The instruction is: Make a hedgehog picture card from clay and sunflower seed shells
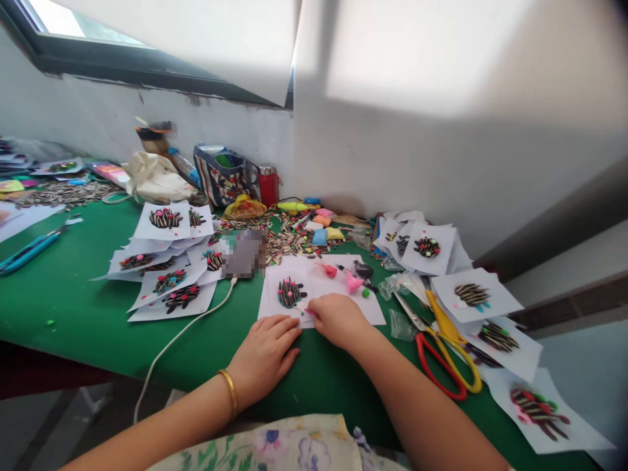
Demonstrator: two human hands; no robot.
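My left hand [267, 347] lies flat with fingers stretched out over the near edge of a white paper card [272, 278]. On that card is a hedgehog-like shape made of striped sunflower seeds [290, 292], with pink dots and a blue-green lower edge. Just right of the shape, my right hand [338, 317] is closed, fingertips down at the card's lower corner. A tiny pink spot shows at its fingertips; whether it is clay cannot be told. Lumps of pink clay [352, 282], black clay [364, 269] and a green ball [366, 293] lie on the paper sheet beyond.
Finished-looking seed cards [169, 281] are stacked at left, others [478, 296] at right. Large scissors [441, 356] with red and yellow handles lie right of the sheet. Loose seeds [279, 239], clay packets [320, 237], a phone-like blurred object [243, 254] and its white cable [189, 333] occupy the green table.
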